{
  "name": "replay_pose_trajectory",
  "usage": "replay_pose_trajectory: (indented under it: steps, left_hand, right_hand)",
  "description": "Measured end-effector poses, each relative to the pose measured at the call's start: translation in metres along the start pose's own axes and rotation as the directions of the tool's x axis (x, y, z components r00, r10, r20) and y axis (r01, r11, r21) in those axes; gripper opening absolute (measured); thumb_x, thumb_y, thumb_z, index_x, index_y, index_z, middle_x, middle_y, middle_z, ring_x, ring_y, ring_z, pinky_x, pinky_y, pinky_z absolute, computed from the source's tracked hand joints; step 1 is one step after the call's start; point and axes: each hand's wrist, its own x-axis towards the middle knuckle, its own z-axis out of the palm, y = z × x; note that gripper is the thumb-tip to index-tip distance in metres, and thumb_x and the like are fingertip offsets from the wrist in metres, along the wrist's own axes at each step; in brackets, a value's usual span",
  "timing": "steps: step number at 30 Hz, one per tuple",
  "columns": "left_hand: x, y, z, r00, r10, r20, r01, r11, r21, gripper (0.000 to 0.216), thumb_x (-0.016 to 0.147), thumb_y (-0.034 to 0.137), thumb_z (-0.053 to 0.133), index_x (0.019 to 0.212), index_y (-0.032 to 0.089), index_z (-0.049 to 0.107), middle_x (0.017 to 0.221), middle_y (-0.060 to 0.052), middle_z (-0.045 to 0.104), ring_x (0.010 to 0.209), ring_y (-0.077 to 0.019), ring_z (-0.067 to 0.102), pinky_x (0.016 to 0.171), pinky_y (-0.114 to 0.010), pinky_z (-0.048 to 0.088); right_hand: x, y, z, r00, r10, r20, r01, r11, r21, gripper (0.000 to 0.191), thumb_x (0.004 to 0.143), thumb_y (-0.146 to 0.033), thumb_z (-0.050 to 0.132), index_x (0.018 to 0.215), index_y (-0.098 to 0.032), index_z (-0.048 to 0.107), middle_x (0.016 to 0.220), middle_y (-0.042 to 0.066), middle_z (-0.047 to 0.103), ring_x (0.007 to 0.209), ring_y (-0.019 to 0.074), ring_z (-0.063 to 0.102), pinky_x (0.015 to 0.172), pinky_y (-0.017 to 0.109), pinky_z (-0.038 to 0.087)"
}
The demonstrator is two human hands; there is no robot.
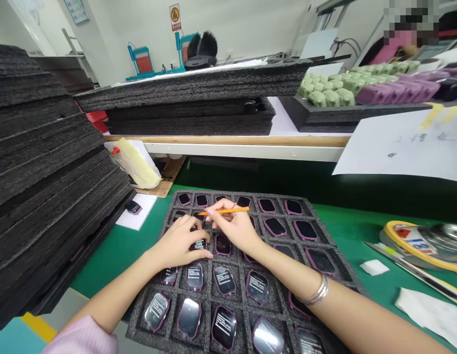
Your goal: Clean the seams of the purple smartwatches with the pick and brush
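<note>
A black foam tray (173, 319) lies on the green table, with purple-rimmed smartwatches in its compartments. Several of their screens show white text; others are dark. My left hand (182, 238) reaches in from the left, its thumb and fingers curled around a smartwatch (199, 245) with a lit screen, partly hidden by the fingers. Pinched in my right hand (232, 226) is an orange pointed stick (234, 210), held nearly level above the tray's upper rows, its tip toward the left. Just below the right fingers sits a dark-screened smartwatch (223, 244).
Tall stacked black foam trays (37, 172) border the left. Beside them, one watch (133, 207) rests on white paper. A shelf (243, 151) crosses behind, carrying foam and green cases (329, 93). At right are a tape roll (401, 243) and crumpled tissue (427, 309). People sit beyond.
</note>
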Motion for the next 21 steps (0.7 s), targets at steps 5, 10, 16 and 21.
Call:
replay_pose_trajectory:
  steps: [5, 10, 16, 21]
  left_hand:
    - [-0.018, -0.004, 0.001, 1.000, -0.021, 0.001, 0.020, 0.994, 0.106, 0.038, 0.091, 0.054, 0.063, 0.121, 0.031, 0.068, 0.125, -0.011, 0.053, 0.118, -0.0317, 0.049, 0.102, -0.049, 0.043]
    - [-0.028, -0.004, 0.009, 0.995, -0.079, -0.059, 0.081, 0.996, 0.036, 0.032, 0.092, 0.049, 0.065, 0.115, 0.026, 0.065, 0.124, -0.010, 0.057, 0.117, -0.0302, 0.052, 0.101, -0.048, 0.043]
    - [-0.034, -0.011, 0.012, 0.990, -0.058, -0.131, 0.042, 0.991, -0.124, 0.026, 0.094, 0.039, 0.067, 0.115, 0.026, 0.063, 0.117, -0.005, 0.067, 0.115, -0.0237, 0.059, 0.105, -0.043, 0.043]
    - [-0.034, -0.014, 0.013, 0.988, -0.051, -0.146, 0.026, 0.986, -0.167, 0.021, 0.093, 0.037, 0.068, 0.109, 0.024, 0.064, 0.115, -0.006, 0.069, 0.113, -0.0235, 0.062, 0.103, -0.042, 0.045]
  right_hand:
    - [-0.015, 0.010, 0.013, 0.997, 0.048, 0.062, -0.051, 0.998, 0.043, 0.036, 0.085, -0.056, 0.066, 0.083, -0.021, 0.059, 0.076, 0.001, 0.068, 0.053, 0.0119, 0.060, 0.053, 0.028, 0.052]
    - [-0.014, 0.023, 0.014, 0.994, 0.087, 0.066, -0.091, 0.994, 0.065, 0.036, 0.085, -0.057, 0.065, 0.085, -0.022, 0.056, 0.077, 0.000, 0.067, 0.050, 0.0106, 0.058, 0.050, 0.026, 0.050]
    - [-0.015, 0.022, 0.012, 0.991, 0.101, 0.087, -0.107, 0.993, 0.060, 0.039, 0.085, -0.059, 0.065, 0.083, -0.022, 0.055, 0.074, 0.001, 0.068, 0.052, 0.0118, 0.060, 0.055, 0.028, 0.051]
    - [-0.015, 0.023, 0.012, 0.990, 0.105, 0.092, -0.109, 0.993, 0.039, 0.043, 0.084, -0.064, 0.064, 0.080, -0.022, 0.054, 0.071, 0.002, 0.068, 0.062, 0.0155, 0.065, 0.066, 0.032, 0.055]
